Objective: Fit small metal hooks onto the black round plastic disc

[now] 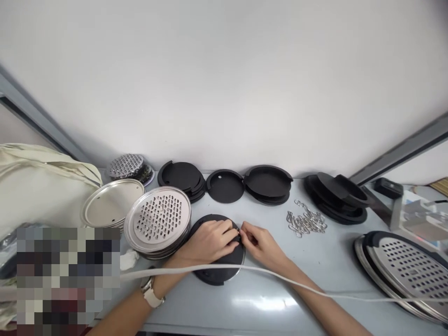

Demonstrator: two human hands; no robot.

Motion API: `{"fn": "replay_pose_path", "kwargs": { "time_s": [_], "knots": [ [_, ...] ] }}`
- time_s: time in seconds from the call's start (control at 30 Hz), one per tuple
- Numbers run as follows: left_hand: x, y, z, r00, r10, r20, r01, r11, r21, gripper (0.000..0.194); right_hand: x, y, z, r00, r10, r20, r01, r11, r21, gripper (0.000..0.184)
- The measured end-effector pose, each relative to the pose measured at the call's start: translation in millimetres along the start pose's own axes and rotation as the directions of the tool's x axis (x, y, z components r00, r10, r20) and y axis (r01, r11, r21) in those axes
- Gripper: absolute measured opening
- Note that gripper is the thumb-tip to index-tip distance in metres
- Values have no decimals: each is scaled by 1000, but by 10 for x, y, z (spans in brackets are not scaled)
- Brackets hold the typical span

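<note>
A round black disc (220,275) with a metal edge lies on the grey table in front of me. My left hand (215,240) rests across its top, fingers curled and pinching at the right rim. At that same rim my right hand (259,242) is closed, thumb and fingertips pressed together. A tiny shiny bit shows between the two hands, but what the right fingertips hold is too small to make out. Just left of the disc, a stack of metal grater discs (157,221) stands close to my left wrist. Right of my hands is a pile of S-shaped metal hooks (306,219).
Black round parts (182,177) line the wall, with more black rings (336,196) at right. Plain metal discs (114,203) are stacked at left. Perforated discs (413,266) lie at the right edge. A white cable (280,275) crosses in front of my forearms.
</note>
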State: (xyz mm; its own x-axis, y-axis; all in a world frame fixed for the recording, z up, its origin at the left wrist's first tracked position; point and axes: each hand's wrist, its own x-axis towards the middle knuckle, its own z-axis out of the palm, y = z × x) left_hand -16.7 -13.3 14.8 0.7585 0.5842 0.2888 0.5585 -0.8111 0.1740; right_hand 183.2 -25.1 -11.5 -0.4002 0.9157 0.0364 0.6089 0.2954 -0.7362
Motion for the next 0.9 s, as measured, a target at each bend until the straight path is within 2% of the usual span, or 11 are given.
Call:
{"fn": "replay_pose_path", "kwargs": {
  "time_s": [0.1,0.33,0.53,0.77,0.9],
  "knots": [
    [-2,3,0,1000,-18,4,17,1000,2,17,20,3,-8,999,15,37,-17,999,42,23],
    [-35,8,28,999,37,-23,-36,999,36,16,39,-5,-24,998,29,62,-26,998,-56,30],
    [-22,-2,-15,1000,6,-23,-6,1000,-10,14,17,44,-9,997,29,73,-25,998,-56,32],
    [-15,-8,17,989,139,-56,-133,986,96,22,8,77,20,999,-10,40,13,998,-66,32],
    [-1,-6,22,991,125,-50,-120,988,94,24,29,58,26,999,-19,33,21,997,-73,31]
  ]
}}
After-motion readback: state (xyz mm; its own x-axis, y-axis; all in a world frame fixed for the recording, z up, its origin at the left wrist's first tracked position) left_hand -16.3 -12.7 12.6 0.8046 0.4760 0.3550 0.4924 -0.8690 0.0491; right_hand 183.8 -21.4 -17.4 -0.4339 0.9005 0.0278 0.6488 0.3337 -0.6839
